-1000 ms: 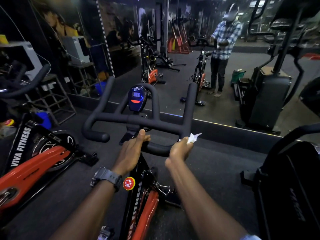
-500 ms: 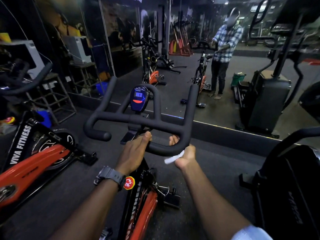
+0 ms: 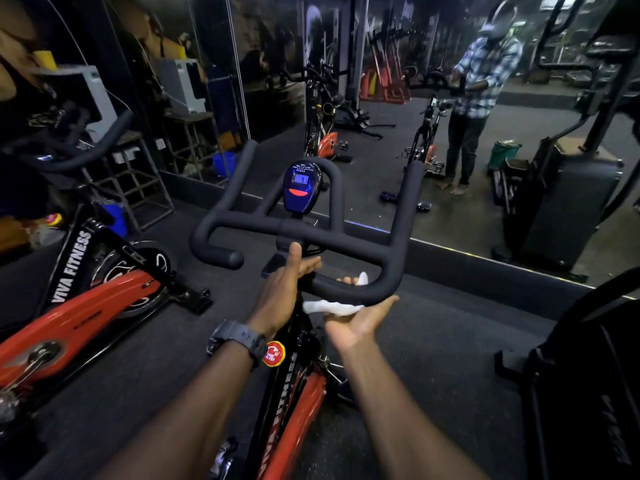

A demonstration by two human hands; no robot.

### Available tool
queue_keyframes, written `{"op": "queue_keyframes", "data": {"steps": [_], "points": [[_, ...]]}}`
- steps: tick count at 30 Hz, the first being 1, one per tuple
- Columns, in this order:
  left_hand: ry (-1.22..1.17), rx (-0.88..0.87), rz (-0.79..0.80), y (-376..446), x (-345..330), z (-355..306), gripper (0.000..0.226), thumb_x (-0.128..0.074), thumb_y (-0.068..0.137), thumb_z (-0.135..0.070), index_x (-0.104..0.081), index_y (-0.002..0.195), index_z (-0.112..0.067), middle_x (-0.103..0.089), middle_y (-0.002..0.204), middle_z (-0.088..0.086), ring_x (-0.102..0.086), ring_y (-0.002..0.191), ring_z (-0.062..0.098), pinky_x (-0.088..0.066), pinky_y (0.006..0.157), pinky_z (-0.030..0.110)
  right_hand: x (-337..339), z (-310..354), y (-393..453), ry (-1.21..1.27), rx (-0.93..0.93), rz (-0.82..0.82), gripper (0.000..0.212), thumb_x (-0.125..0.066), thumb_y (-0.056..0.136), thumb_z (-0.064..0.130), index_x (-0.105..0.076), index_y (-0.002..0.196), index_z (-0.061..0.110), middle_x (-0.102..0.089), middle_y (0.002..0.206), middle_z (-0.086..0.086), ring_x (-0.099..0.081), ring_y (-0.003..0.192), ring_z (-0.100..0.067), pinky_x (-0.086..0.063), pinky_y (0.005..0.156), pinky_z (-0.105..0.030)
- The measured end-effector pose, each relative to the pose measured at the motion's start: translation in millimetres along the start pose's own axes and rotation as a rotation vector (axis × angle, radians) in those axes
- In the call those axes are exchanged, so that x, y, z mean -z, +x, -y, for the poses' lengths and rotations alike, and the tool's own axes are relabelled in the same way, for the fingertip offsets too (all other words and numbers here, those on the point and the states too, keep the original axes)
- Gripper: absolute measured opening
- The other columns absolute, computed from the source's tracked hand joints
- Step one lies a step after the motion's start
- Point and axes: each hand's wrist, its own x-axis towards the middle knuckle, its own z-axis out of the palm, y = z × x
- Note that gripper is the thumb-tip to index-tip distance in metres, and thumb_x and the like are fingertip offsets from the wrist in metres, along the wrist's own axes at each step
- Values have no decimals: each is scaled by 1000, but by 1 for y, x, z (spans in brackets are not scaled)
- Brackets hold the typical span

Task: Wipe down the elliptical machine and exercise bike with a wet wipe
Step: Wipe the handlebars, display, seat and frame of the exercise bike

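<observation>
Wet wipe (image 3: 330,307), crumpled white, wrapped under the matte handlebar (image 3: 349,291) by the right hand (image 3: 356,323); left hand (image 3: 282,292) grasps the bar

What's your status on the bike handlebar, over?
Left hand grips the handlebar near the stem. Right hand, palm up, wraps the wet wipe around the lower bar. Nothing in the way.

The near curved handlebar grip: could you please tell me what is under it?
Under the grip, the right hand cups a white wet wipe against it, fingertips curling over. The grip hides the wipe's middle.
</observation>
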Motion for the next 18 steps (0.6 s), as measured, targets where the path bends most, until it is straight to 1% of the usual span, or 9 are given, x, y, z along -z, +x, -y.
{"op": "queue_keyframes", "data": {"steps": [2, 3, 5, 7, 9, 12, 15, 17, 18], "points": [[-114, 31, -18, 2, -1, 5, 115, -20, 58, -108, -70, 124, -29, -67, 134, -12, -52, 130, -5, -25, 123, 30, -3, -23, -8, 25, -2, 4, 88, -28, 72, 93, -61, 116, 24, -67, 103, -10, -64, 100, -29, -39, 105, -46], [-145, 35, -24, 3, -3, 7, 113, -23, 54, -110, -70, 122, -32, -66, 135, -12, -52, 131, -3, -26, 124, 35, -4, -32, -10, 16, 6, 7, 93, -27, 68, 95, -60, 119, 25, -65, 118, -13, -61, 113, -34, -36, 109, -53], [-176, 36, -36, 2, -5, 7, 111, -26, 51, -111, -68, 119, -35, -65, 136, -10, -53, 132, 2, -30, 124, 39, -4, -41, -15, -28, 28, 20, 98, -27, 66, 97, -60, 122, 23, -60, 134, -14, -55, 124, -37, -34, 111, -55], [-175, 44, -39, 2, -5, 7, 109, -26, 51, -111, -70, 116, -35, -67, 133, -12, -54, 131, 3, -32, 122, 43, 0, -37, -20, -31, 4, 77, 102, -38, 60, 97, -59, 125, 21, -59, 135, -13, -55, 126, -34, -35, 112, -52], [-164, 54, -38, 2, -4, 9, 105, -24, 54, -110, -73, 110, -36, -69, 129, -14, -54, 131, 2, -32, 122, 44, 8, -16, -21, -2, -1, 115, 107, -46, 56, 97, -59, 122, 14, -63, 127, -14, -59, 120, -31, -41, 108, -50], [-119, 27, -50, 1, -3, 9, 101, -20, 58, -109, -74, 107, -38, -70, 128, -12, -53, 131, -1, -25, 125, 39, 8, 19, -15, 99, 14, 48, 115, -39, 61, 97, -59, 125, 3, -67, 108, -15, -66, 100, -26, -52, 92, -43], [-111, 15, -44, -1, -2, 9, 101, -20, 61, -107, -74, 110, -38, -70, 126, -17, -53, 128, -6, -25, 125, 37, 4, 9, -23, 59, 2, 71, 97, -49, 69, 87, -58, 123, 7, -64, 108, -11, -63, 104, -24, -50, 92, -41], [-123, 47, -26, 2, -1, 13, 98, -22, 61, -107, -76, 109, -40, -69, 125, -22, -52, 124, -11, -29, 123, 40, 2, -16, -32, 41, -60, 144, 73, -59, 80, 64, -57, 127, 7, -64, 117, -14, -63, 110, -29, -51, 96, -42], [-137, 63, -15, 4, 0, 16, 94, -25, 62, -107, -77, 106, -43, -70, 125, -22, -52, 125, -9, -32, 122, 43, 1, -27, -34, 20, -107, 182, 60, -58, 82, 46, -59, 125, 5, -64, 118, -16, -64, 108, -31, -54, 91, -40]]}}
